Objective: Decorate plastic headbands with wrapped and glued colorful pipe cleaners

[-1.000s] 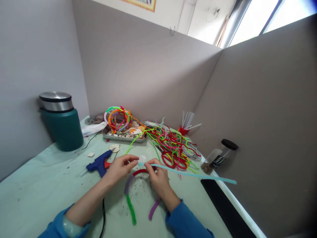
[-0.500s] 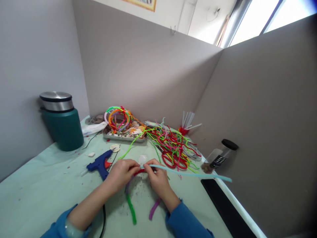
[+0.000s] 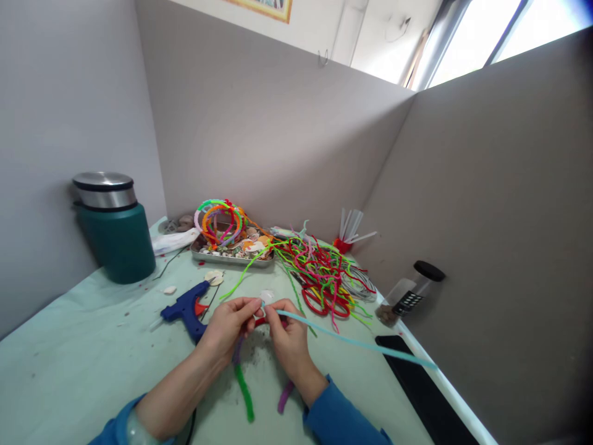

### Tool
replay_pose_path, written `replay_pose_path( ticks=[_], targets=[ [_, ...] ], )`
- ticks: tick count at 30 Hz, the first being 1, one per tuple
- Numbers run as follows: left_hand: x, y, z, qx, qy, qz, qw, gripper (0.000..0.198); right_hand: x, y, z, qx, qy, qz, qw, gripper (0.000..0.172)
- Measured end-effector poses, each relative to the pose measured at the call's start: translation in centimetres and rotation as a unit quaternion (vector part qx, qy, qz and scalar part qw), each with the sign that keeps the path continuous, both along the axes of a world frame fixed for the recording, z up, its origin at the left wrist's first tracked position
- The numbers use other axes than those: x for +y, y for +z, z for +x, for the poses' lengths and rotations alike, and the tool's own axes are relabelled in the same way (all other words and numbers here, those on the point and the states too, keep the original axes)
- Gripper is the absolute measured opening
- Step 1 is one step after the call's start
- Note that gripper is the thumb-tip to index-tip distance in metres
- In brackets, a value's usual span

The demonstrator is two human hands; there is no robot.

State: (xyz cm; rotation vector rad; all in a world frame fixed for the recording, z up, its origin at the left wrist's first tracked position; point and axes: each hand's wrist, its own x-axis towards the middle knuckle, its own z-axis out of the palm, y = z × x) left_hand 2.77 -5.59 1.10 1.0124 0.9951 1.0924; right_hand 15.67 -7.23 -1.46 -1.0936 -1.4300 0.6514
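A light blue pipe cleaner (image 3: 359,342) stretches from between my fingertips out to the right. My right hand (image 3: 290,340) pinches it near its left end. Close beside, my left hand (image 3: 227,330) pinches the short tip of it with thumb and forefinger. Below the fingers runs a curved band of wound pipe cleaners: its red middle (image 3: 262,321) is partly covered by both hands. A green end (image 3: 244,395) hangs on the left and a purple end (image 3: 286,397) on the right. Whether the other fingers grip this band is hidden.
A blue glue gun (image 3: 188,309) lies left of my hands. Behind are a metal tray (image 3: 231,258) with shells and coloured rings, a heap of pipe cleaners (image 3: 319,259) and red-handled scissors (image 3: 317,303). A green flask (image 3: 115,238) stands left; a black strip (image 3: 421,389) lies right.
The free end of the light blue pipe cleaner has dipped lower on the right. My fingertips have shifted slightly left and up, and the left hand has turned a little.
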Motion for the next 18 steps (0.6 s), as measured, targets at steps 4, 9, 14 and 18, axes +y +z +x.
replay_pose_path(
  ticks=[4, 9, 14, 18],
  targets=[
    [0.4, 0.4, -0.6, 0.06, -0.046, -0.023, 0.997, 0.042, 0.3, 0.0, 0.7, -0.036, -0.014, -0.006, 0.999, 0.02],
    [1.5, 0.8, -2.0, 0.211, -0.041, 0.059, 0.975, 0.05, 0.7, 0.1, 1.4, -0.06, -0.019, -0.013, 0.998, 0.021],
    [1.6, 1.1, -2.5, 0.371, -0.05, 0.21, 0.903, 0.033, 0.5, 0.2, 1.5, -0.119, -0.01, -0.001, 0.993, 0.021],
    [0.9, 1.4, -2.1, 0.452, -0.069, 0.271, 0.847, 0.021, 0.4, 0.4, 1.3, -0.144, 0.024, 0.02, 0.989, 0.02]
  ],
)
